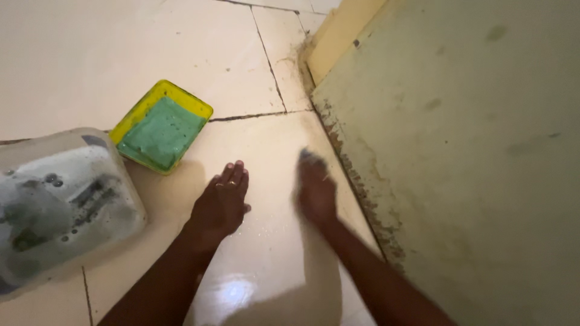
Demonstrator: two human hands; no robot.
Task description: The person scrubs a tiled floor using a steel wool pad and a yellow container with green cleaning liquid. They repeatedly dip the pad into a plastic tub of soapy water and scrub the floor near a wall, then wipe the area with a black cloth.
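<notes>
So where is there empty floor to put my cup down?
Bare tile lies beyond the yellow tray, toward the top left. It is crowded lower down: left hand, right hand by the wall, clear tub.

The right hand (315, 192), just beside the grimy foot of the green wall (471, 163), is motion-blurred, so whatever dark thing it presses to the floor cannot be told, while the translucent tub (57, 202) farthest from that wall is cut off by the left edge.
</notes>
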